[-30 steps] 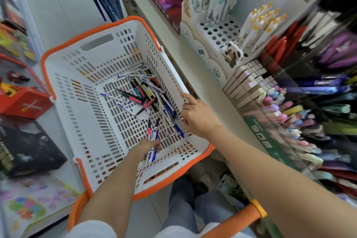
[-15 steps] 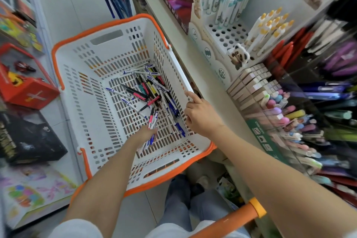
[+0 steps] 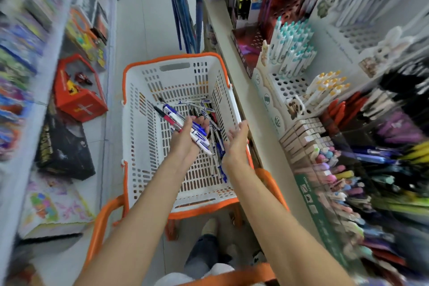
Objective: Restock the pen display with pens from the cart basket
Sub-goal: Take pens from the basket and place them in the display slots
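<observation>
Step in hand: lifting stock out of basket point(image 3: 139, 127). Judged early in task, with plenty of loose pens point(image 3: 218, 146) lying on basket floor along right wall.

Gripped in left hand point(image 3: 185, 141): bundle point(image 3: 176, 118) of blue-and-white pens, fingers curled round its middle, raised above basket floor. Long axis of bundle: diagonal, from far left to near right, with ends protruding on both sides of fist.

Right hand point(image 3: 236, 144): empty, fingers straight and relaxed, palm turned toward left hand, fingertips at right rim of basket. Contact with rim: cannot tell.

On shelf point(image 3: 250, 109) to right of basket, beyond its right wall: display point(image 3: 287, 86), with vacant holes in front of teal-capped row point(image 3: 292, 49). Well apart from bundle; nearer to right hand than to left.

For next move, expect either a pass of bundle into right hand or a reach across with left arm. Turn bundle from diagonal to upright before seating in holes. Feed singly. Guard against slip from a loose fistful. Frame edges blurred; hole count not readable.
</observation>
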Motion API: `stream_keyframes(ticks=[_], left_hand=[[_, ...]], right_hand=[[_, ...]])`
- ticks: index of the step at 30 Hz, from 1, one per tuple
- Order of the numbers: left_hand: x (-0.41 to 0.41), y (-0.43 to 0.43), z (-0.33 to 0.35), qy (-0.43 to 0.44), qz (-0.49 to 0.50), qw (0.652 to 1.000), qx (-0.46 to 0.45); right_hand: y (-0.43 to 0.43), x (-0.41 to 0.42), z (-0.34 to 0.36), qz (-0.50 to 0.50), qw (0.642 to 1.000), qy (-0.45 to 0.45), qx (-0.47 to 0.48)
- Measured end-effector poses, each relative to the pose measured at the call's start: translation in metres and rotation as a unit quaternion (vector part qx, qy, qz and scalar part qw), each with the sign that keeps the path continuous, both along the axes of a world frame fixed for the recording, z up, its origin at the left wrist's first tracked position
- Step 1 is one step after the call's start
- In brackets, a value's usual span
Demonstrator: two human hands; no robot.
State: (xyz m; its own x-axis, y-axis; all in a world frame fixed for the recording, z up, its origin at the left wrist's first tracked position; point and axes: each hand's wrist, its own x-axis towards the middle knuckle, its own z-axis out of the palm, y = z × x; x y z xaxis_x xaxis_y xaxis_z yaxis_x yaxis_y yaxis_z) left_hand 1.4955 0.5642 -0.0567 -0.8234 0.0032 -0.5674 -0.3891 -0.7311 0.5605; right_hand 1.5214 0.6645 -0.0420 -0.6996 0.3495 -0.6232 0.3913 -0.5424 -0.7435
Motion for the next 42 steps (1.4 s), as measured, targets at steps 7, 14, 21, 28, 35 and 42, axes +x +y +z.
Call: stream_keyframes(ticks=[7, 14, 21, 28, 35, 42], left_hand=[[0.037, 0.008, 0.043, 0.081, -0.061, 0.959, -0.264], [0.048, -0.029, 0.080, 0.110, -0.140, 0.976, -0.122], [0.060, -0.037, 0.098, 0.100, -0.254, 0.956, -0.107], [0.070, -0.035, 0.097, 0.081, -0.223, 0.966, -0.103], [0.073, -0.039, 0.098, 0.085, -0.251, 0.958, -0.113], [0.069, -0.039, 0.093, 0.071, -0.253, 0.959, -0.111]], right_hand=[[-0.037, -0.010, 0.031, -0.064, 0.972, -0.004, -0.226], [-0.010, -0.011, 0.052, 0.240, 0.961, 0.138, -0.030], [0.017, -0.013, 0.081, 0.398, 0.876, 0.219, 0.163], [0.031, -0.009, 0.082, 0.402, 0.868, 0.248, 0.154], [0.038, -0.006, 0.083, 0.420, 0.858, 0.258, 0.144], [0.040, -0.010, 0.088, 0.424, 0.861, 0.238, 0.150]])
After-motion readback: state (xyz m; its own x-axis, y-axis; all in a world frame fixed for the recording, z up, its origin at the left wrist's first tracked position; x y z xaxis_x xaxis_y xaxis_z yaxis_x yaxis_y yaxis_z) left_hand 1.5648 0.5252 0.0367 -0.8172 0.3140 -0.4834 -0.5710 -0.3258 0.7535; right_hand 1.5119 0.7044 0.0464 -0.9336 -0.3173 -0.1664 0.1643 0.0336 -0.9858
